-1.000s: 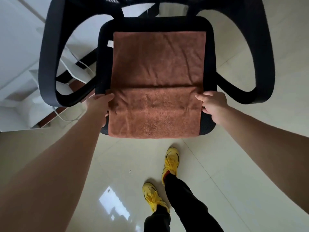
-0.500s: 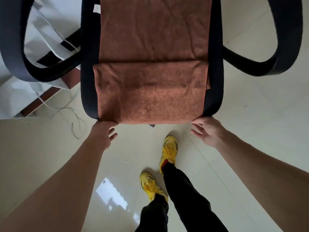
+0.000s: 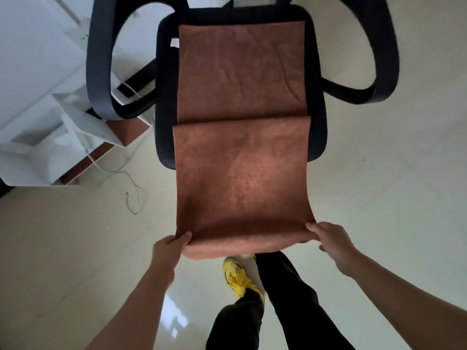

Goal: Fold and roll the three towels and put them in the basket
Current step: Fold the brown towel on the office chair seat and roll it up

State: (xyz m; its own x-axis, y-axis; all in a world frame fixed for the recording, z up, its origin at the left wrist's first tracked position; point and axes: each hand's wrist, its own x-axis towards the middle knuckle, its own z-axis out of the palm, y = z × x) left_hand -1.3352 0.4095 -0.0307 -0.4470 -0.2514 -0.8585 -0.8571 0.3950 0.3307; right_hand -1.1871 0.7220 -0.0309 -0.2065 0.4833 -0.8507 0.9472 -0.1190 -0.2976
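Note:
A brown towel (image 3: 240, 168) lies lengthwise over the black seat of an office chair (image 3: 317, 127), with a folded layer on its near half. Its near end is lifted off the seat's front edge toward me. My left hand (image 3: 169, 246) pinches the near left corner, thumb on top. At the near right corner my right hand (image 3: 328, 237) pinches the towel the same way. The held edge curls under between the two hands. No basket and no other towels are in view.
The chair's two curved armrests (image 3: 101, 72) flank the seat. White furniture (image 3: 38, 97) with a loose cable (image 3: 131, 188) stands on the left. My legs in black trousers and a yellow shoe (image 3: 237, 276) are on the pale tiled floor below the towel.
Both hands slid from the towel's sides to the seat's front edge, took hold of the near corners and lifted that end up toward me.

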